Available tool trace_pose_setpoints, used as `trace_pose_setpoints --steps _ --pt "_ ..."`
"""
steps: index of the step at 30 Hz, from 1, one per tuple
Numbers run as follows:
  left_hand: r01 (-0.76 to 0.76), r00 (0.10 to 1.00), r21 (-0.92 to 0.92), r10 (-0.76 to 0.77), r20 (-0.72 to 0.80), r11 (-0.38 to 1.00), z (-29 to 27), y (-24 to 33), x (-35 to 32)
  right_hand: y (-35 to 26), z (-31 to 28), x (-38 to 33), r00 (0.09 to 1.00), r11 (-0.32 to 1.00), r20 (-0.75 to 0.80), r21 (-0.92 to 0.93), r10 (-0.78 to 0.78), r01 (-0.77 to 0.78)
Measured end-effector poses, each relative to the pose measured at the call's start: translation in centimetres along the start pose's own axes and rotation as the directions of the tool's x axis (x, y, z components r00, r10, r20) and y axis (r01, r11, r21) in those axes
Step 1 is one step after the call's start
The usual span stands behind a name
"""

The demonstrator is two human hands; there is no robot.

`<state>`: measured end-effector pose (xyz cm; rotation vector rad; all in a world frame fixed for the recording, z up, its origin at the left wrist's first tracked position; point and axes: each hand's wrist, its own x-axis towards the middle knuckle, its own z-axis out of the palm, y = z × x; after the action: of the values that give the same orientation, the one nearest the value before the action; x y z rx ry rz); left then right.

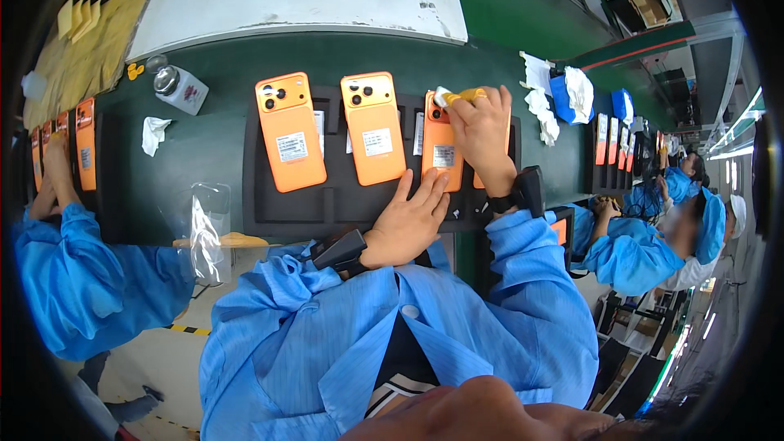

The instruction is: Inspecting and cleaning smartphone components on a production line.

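Orange phones lie back side up on a black tray [282, 211]: a left phone [287, 118], a middle phone [369, 118] and a third phone [443, 155]. Part of another phone [479, 180] shows under my right wrist. My right hand [487, 132] has yellow coverings on its fingertips and pinches a small white wipe [442, 96] against the camera area of the third phone. My left hand [408, 224] rests with fingers stretched out at the lower end of that phone, holding nothing. Each of the three phones bears a pale label.
A square-sided dispenser bottle [181, 90], a crumpled tissue [154, 135] and yellow bits [135, 71] are on the green bench at left. Blue tissue packs [572, 98] stand at right. A clear plastic bag [209, 233] hangs at the front edge. Co-workers in blue sit on both sides.
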<state>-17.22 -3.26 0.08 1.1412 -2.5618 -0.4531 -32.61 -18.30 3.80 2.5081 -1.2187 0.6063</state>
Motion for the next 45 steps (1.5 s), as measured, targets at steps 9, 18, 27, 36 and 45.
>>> trace_pose_setpoints --steps 9,18,27,36,45 --pt "0.030 0.999 -0.004 -0.030 0.039 1.000 0.1 0.3 0.4 -2.4 1.3 -1.4 0.965 0.956 -0.108 0.198 0.238 -0.214" --pt "0.052 0.999 -0.058 -0.052 0.002 0.997 0.0 -0.1 0.6 2.5 -0.2 -2.9 0.997 0.949 0.030 0.306 0.072 -0.078" --pt "0.033 0.999 -0.060 -0.034 -0.013 0.998 0.3 -0.5 0.5 0.0 1.3 -3.6 0.998 0.959 -0.016 0.279 -0.053 0.055" --pt "0.025 0.997 0.008 -0.025 -0.070 1.000 1.0 -0.6 0.2 0.5 1.7 -1.8 0.985 0.979 -0.017 0.121 0.169 -0.166" --pt "0.042 0.998 0.003 -0.042 -0.052 0.999 0.7 -0.2 0.0 0.4 2.9 -1.6 0.978 0.975 -0.114 0.156 0.175 -0.157"
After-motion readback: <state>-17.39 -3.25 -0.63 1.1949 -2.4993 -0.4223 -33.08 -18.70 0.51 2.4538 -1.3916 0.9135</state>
